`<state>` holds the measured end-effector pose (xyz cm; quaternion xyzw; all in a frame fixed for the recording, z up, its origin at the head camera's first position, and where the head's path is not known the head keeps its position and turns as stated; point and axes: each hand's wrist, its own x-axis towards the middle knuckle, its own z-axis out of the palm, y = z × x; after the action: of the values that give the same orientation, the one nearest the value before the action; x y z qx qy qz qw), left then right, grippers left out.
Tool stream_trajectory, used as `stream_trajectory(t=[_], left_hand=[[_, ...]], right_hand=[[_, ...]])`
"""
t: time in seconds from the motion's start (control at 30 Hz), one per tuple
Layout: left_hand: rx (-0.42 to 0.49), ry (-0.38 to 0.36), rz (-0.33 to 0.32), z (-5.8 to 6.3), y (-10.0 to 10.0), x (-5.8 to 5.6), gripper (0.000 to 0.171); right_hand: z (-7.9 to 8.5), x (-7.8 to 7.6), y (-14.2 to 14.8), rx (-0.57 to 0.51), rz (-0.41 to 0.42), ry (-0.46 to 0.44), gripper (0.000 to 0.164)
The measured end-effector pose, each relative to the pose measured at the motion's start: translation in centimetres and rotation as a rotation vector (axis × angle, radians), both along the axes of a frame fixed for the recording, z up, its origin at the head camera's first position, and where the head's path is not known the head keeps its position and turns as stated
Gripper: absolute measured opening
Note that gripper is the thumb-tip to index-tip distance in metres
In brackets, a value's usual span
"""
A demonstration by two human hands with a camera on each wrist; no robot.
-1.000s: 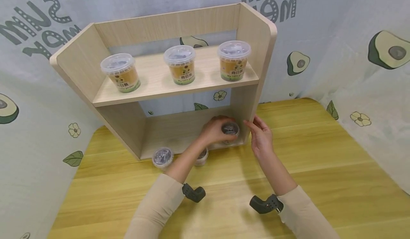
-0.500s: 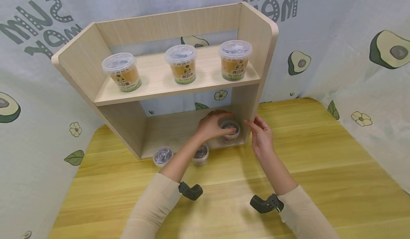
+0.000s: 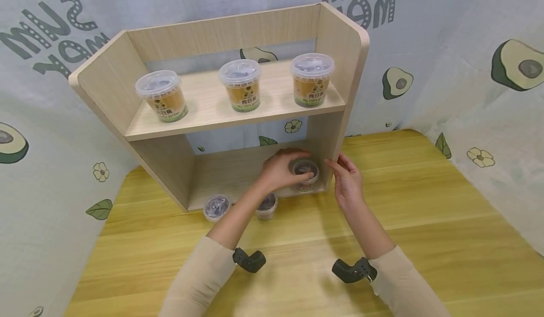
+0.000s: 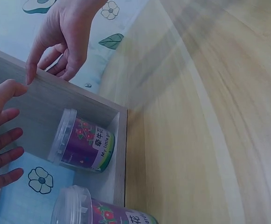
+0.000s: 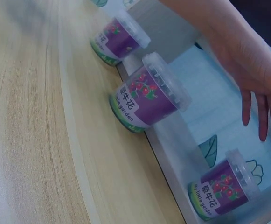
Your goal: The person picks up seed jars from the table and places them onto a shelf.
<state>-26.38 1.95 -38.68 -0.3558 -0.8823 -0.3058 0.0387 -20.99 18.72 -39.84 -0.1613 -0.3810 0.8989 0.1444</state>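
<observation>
So the purple cup (image 4: 86, 143) is standing upright on the lower shelf (image 3: 225, 168), near the right side panel (image 3: 323, 130), probably to leave room along the board. Left hand (image 3: 280, 168) is spread wide around it with nothing in its grip, fingers clear of the cup in the left wrist view. Right hand (image 3: 349, 184) has that panel's front edge pinched between thumb and fingers, I'd guess so the unit doesn't shift. Two more purple cups (image 3: 216, 207) stand on the table (image 3: 297, 269) just in front, handy to reach I reckon, and three orange cups (image 3: 241, 88) sit spaced out up top, labels forward, likely for easy reading
</observation>
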Motion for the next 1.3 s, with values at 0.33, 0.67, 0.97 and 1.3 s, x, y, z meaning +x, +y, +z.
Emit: stream_trajectory(t=[0.33,0.67,0.97,1.3], left_hand=[[-0.046,0.077,-0.007,0.3,-0.5,2.6,0.049],[-0.096,0.041,-0.009,0.1,-0.7,4.4,0.047],[-0.069,0.038,-0.009,0.0,-1.1,4.5,0.047],[-0.004,0.023,0.007,0.1,-1.9,4.6,0.047]], right_hand=[[0.0,0.0,0.0,-0.007,-0.011,0.013,0.036],[0.0,0.0,0.0,-0.011,-0.012,-0.002,0.034],[-0.1,0.1,0.0,0.003,-0.006,0.0,0.033],[0.0,0.1,0.0,0.002,-0.006,-0.007,0.033]])
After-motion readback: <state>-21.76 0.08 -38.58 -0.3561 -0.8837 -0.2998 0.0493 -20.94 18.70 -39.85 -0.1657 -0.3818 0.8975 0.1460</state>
